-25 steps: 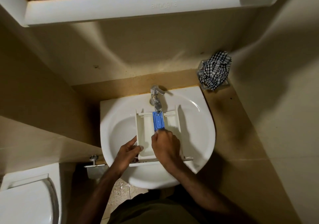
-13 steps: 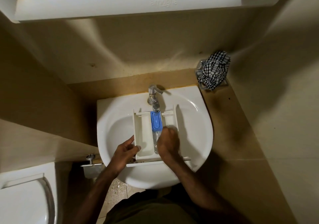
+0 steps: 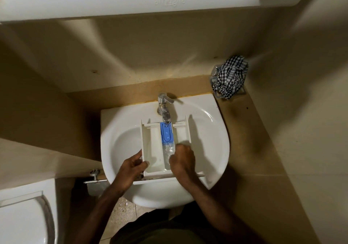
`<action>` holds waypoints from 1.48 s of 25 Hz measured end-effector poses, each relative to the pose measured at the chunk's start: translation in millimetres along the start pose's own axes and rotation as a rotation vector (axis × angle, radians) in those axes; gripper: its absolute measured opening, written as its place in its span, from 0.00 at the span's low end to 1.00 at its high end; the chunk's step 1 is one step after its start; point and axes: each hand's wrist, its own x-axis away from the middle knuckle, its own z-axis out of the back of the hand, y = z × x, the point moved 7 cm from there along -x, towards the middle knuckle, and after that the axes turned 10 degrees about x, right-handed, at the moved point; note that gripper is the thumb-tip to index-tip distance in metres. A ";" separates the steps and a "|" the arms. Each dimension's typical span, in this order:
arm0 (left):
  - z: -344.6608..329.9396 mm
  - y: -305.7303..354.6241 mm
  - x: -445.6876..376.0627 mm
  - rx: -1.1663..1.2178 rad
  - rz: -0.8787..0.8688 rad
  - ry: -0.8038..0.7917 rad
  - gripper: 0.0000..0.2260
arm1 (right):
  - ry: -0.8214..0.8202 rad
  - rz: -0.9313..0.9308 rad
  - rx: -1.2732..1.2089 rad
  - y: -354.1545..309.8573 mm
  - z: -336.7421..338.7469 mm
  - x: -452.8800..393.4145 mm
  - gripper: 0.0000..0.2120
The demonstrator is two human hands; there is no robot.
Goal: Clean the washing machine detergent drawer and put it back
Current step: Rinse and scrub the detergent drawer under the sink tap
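While the left hand (image 3: 131,168) gripped the detergent drawer (image 3: 152,149) wall, the right hand (image 3: 182,161) hid its curled fingers inside; its grasp was unclear.

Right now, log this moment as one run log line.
stage: rinsing | detergent drawer in sink under tap | left hand grips drawer's left wall | right hand rubbing right compartment

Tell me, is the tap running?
Running: water from the tap splashes in the detergent drawer's middle channel below the blue insert.
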 end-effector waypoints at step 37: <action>-94.4 51.3 -14.7 -0.627 -0.233 0.351 0.24 | -0.104 0.011 -0.094 9.6 -6.2 -17.7 0.07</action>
